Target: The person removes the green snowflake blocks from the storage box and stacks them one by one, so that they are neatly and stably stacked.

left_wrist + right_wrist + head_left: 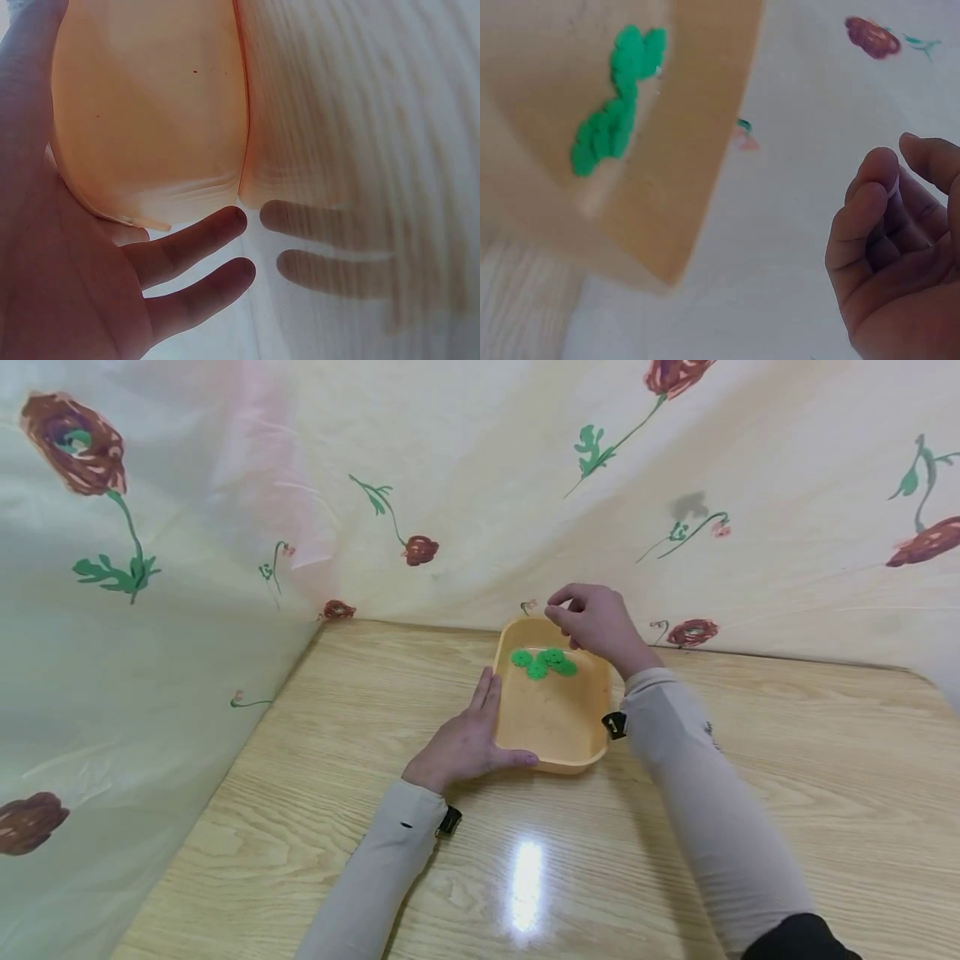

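A shallow orange-yellow plastic tray (pixel 555 718) stands on the table near the back wall. Several small green discs with notched edges (pixel 537 670) lie in its far half, some overlapping; the right wrist view also has these green discs (pixel 604 135), slightly blurred. My left hand (pixel 468 739) rests against the tray's left side, fingers straight, its thumb along the near rim. In the left wrist view, two of its fingers (pixel 195 247) reach out past the tray's edge. Above the tray's far right corner hangs my right hand (pixel 596 618), fingers loosely bent, thumb apart from them, nothing visible between.
The wood-grain table (pixel 300 777) carries the tray. Behind and to the left rises a pale sheet with a poppy print (pixel 465 468), close to the tray's far end. A light reflection shines on the tabletop at the front.
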A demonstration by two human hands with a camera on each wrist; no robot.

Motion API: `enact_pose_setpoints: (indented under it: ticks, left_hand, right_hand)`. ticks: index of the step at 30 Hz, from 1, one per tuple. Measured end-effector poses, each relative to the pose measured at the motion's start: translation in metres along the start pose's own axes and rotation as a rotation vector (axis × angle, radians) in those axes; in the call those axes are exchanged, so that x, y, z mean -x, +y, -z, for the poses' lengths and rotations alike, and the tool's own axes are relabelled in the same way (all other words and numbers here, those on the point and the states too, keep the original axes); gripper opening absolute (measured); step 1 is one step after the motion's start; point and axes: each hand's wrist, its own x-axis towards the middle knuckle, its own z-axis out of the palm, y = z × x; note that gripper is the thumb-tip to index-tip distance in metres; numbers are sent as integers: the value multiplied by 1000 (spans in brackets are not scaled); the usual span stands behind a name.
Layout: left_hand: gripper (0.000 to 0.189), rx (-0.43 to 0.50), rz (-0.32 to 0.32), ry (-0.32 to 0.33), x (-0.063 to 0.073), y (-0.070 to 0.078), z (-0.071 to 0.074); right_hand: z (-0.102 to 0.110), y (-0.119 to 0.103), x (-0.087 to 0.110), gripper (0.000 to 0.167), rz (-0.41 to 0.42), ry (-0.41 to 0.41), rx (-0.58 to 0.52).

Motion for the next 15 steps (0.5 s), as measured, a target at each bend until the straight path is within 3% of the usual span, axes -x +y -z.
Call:
enact_pose_setpoints:
  ticks: [6,15]
  left_hand:
    - [134,-27,-13,3,2,0,0]
    - [133,-36,-12,6,2,-2,-3]
  right_hand:
    - [-19,0,-8,23,29,-41,98]
    - [-43,12,-21,26,-16,-130,83]
